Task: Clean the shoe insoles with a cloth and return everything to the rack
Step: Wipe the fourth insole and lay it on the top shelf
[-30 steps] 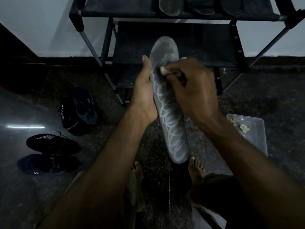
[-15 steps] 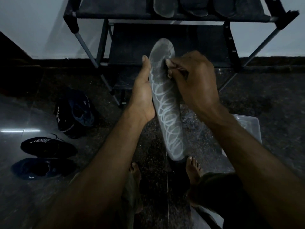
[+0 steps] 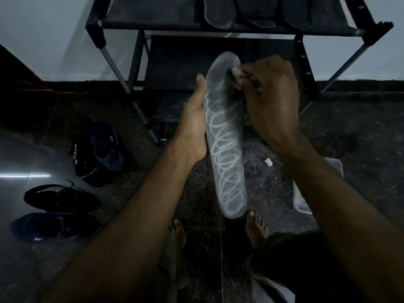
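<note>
One insole (image 3: 226, 136) is up in front of the person, toe end toward the rack (image 3: 218, 29), heel end low near the bare feet. Left hand (image 3: 194, 125) supports its left edge w/ straight fingers and flat palm, no curl round it. Right hand (image 3: 271, 99) has fingers curled tight, pinching a small dark thing against the toe area; prob. the cloth, but too dim to tell.

Handling, my guess: insole looks thin, light, bendy, so it'd flop if held by one end. Best to back it along the long edge or underside, as now, and keep rubbing pressure modest.

Containers: clear plastic tub (image 3: 306, 193) on the floor by the right forearm, mostly hidden, contents can't be seen. Rack's top shelf holds approx. 3 dark insoles (image 3: 218, 14) side by side.
</note>
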